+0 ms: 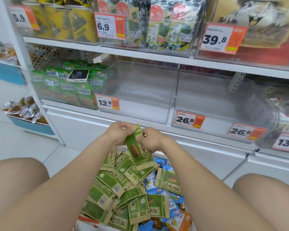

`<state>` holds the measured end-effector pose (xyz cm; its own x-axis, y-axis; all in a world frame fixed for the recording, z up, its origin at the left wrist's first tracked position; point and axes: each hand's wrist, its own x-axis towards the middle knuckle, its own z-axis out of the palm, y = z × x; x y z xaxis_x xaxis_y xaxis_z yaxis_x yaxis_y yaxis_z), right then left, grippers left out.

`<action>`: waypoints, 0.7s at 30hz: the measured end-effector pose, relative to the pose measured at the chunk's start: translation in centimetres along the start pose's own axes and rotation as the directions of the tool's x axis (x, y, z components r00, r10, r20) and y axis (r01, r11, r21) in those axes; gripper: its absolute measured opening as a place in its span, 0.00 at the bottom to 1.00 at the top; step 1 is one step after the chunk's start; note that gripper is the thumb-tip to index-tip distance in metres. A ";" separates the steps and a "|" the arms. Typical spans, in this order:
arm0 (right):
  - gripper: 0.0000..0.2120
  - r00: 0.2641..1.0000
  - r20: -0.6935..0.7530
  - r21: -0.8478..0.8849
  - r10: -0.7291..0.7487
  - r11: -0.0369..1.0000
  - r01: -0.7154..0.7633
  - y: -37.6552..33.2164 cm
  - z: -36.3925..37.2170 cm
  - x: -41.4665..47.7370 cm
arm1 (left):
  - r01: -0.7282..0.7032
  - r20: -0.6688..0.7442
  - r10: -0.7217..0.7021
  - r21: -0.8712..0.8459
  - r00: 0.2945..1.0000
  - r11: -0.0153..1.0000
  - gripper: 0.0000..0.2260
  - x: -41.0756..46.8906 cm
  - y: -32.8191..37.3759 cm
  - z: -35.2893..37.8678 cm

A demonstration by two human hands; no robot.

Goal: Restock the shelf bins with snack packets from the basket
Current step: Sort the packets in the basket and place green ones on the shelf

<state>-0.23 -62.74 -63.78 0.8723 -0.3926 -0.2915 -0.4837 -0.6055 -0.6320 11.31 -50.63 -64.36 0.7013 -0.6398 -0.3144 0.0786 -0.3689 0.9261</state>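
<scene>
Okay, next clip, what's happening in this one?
A person crouched at a shop shelf holds a green snack packet between the left hand and right hand, above a basket piled with green and blue packets. The clear bin with the 12.8 tag and the one beside it look empty; a phone lies on stock in the left bin.

The snack packet (138, 147) held up over the basket looks like matt kraft paper, brown at the edges with green print, and the packets (113, 182) piled below have the same dull finish. The blue packets (158, 185) beside them are shiny plastic film. The shelf bins (140, 90) are clear, smooth, glossy plastic, the shelf (140, 55) is smooth white painted metal, and the phone (78, 74) has a glossy glass face.
</scene>
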 end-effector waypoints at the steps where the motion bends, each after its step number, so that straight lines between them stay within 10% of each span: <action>1: 0.11 0.999 -0.054 -0.022 -0.003 1.000 0.002 -0.2 -0.3 0.0 | 0.012 -0.051 -0.015 -0.069 0.999 0.998 0.05 0.0 -0.2 -0.1; 8: 0.14 0.909 -0.407 -0.045 -0.085 0.996 0.073 -3.4 -0.8 -0.6 | 0.124 -0.074 -0.154 -0.308 0.985 0.943 0.26 -0.8 0.6 1.0; 14: 0.11 0.971 -0.161 0.070 -0.179 0.979 0.192 -8.4 -3.1 -1.8 | -0.080 -0.275 -0.001 -0.283 0.961 0.956 0.24 -0.4 4.3 -1.3; 21: 0.13 0.834 -0.514 -0.007 -0.202 0.973 0.231 -9.9 -6.3 1.5 | -0.148 -0.161 0.114 -0.213 0.980 0.966 0.18 1.7 10.9 -4.1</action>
<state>5.41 -61.68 -53.45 0.7883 -0.5608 0.2532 -0.2697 -0.6848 -0.6770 16.30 -52.94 -53.96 0.8104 -0.5611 -0.1688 0.1231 -0.1186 0.9853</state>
